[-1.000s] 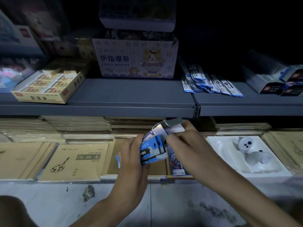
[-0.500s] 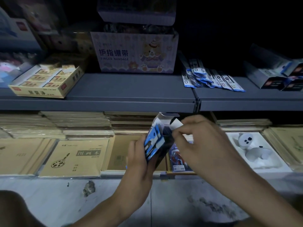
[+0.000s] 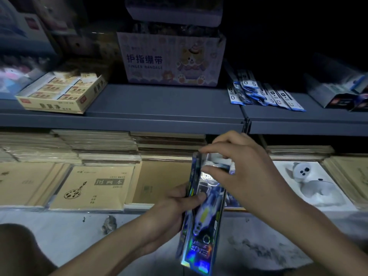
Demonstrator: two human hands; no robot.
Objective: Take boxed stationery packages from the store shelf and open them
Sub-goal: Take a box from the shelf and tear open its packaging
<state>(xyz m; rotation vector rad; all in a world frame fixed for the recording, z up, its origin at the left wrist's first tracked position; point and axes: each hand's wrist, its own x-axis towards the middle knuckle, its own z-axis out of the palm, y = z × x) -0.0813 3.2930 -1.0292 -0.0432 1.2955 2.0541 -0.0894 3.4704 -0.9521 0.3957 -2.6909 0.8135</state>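
Below the grey shelf's (image 3: 159,124) front edge, the left hand (image 3: 171,208) grips the glossy box (image 3: 203,236), already off the shelf, while the right hand (image 3: 249,172) pinches its top end (image 3: 216,159), the opening apparently unfinished.

the long box (image 3: 205,226) is dark blue with holographic rainbow sheen and a yellow patch; the finger bandage carton (image 3: 171,60) is pale lilac with purple lettering and a bear; the eraser tray (image 3: 61,94) is cream with red marks; the shelf (image 3: 159,118) is slate grey
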